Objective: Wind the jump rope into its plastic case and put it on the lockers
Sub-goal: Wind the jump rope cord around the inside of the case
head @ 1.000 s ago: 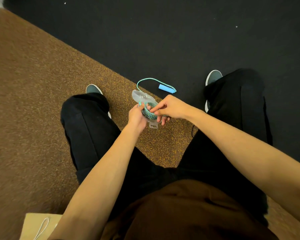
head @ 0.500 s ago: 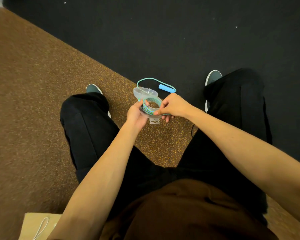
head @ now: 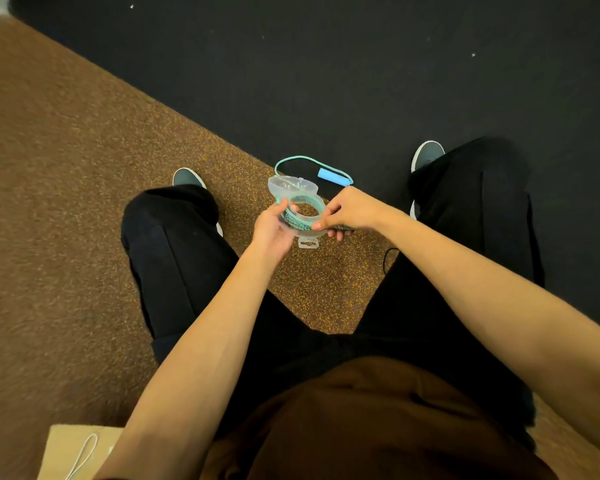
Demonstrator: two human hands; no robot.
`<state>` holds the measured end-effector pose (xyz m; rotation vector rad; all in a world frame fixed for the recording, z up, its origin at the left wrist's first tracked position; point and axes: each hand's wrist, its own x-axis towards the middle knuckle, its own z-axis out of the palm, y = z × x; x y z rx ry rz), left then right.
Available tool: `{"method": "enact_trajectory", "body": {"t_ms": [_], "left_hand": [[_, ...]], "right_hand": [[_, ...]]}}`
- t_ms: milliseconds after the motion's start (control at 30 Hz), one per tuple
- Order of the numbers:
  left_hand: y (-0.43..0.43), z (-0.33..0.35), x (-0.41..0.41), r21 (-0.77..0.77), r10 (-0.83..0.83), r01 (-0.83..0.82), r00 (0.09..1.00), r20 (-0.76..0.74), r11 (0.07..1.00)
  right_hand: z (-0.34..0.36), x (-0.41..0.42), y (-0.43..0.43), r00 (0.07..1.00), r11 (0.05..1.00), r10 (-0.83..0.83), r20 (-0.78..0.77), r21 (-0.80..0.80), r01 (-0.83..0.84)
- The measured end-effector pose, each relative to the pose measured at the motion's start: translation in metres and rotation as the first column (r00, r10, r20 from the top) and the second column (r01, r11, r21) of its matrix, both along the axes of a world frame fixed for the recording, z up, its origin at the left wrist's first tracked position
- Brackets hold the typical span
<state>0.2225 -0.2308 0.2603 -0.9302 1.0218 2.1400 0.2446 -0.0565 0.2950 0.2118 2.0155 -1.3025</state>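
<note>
Brown speckled flooring (head: 84, 202) meets a black mat (head: 361, 81) on a diagonal. Between the knees, left hand (head: 272, 230) grips the clear plastic case (head: 305, 233). Right hand (head: 350, 209) pinches the coiled jump rope (head: 293, 220) inside. Blue handle (head: 331, 176) lies on the mat. Case sits flatter than a second ago.

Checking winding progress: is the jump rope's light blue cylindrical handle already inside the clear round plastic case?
No, the light blue cylindrical handle lies outside the clear round plastic case, trailing loose teal rope.
</note>
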Motion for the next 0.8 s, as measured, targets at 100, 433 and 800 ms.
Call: {"method": "enact_trajectory", "body": {"t_ms": [100, 433, 800], "left_hand": [[0.002, 0.007, 0.002, 0.021, -0.011, 0.011, 1.0, -0.003, 1.0], [0.005, 0.016, 0.007, -0.07, -0.187, 0.184, 0.982, -0.024, 0.98], [0.005, 0.019, 0.011, -0.074, -0.392, 0.386, 0.913, -0.116, 0.92]], "right_hand": [[-0.001, -0.004, 0.007, 0.998, 1.0, 0.019, 0.055, 0.011, -0.02], [0.002, -0.009, 0.02, 0.96, 0.976, 0.213, 0.184, 0.015, -0.219], [0.0, -0.011, 0.033, 0.942, 0.965, 0.217, 0.257, 0.092, -0.247]]}}
